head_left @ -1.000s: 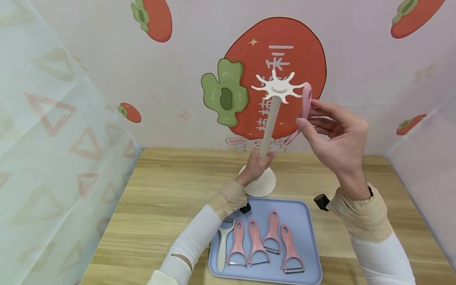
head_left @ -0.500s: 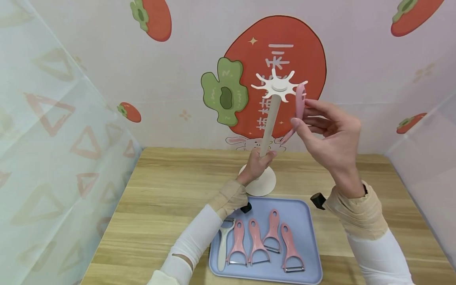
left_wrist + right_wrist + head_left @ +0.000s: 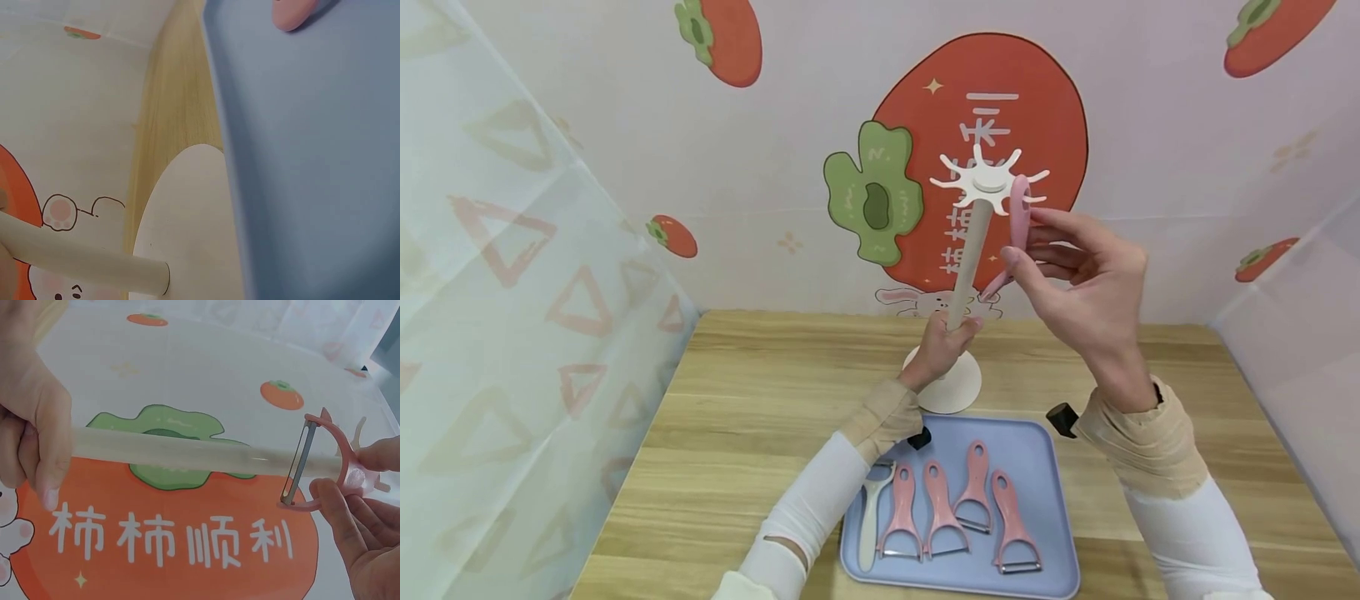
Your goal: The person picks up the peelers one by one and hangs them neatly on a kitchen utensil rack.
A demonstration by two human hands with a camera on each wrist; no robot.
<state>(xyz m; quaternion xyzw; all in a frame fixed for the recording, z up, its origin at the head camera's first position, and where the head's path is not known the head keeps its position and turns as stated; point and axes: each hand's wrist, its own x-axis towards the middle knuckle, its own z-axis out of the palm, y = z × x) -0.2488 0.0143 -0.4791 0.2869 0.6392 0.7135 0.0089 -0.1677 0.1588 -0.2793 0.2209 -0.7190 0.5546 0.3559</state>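
Observation:
My left hand (image 3: 937,348) grips the pole of a white stand (image 3: 972,258) low down, above its round base. The stand's top spreads into a ring of curved hooks (image 3: 989,178). My right hand (image 3: 1086,275) pinches a pink peeler (image 3: 1019,218) between thumb and fingers, handle end up and blade end down. The handle's hole end overlaps the right-hand hooks in the head view. In the right wrist view the peeler's metal blade (image 3: 299,464) shows in front of the pole (image 3: 206,453), and the left hand (image 3: 31,419) wraps the pole at the left.
A blue tray (image 3: 1045,467) lies in front of the stand's base (image 3: 951,387). On it are several pink peelers (image 3: 936,504) and a white peeler (image 3: 868,521) at the left. A printed wall (image 3: 790,167) rises behind the wooden table (image 3: 737,400).
My right hand has moved left with the pink peeler, bringing its handle end from the outer hook tips closer to the stand's centre. The left hand has stayed on the pole.

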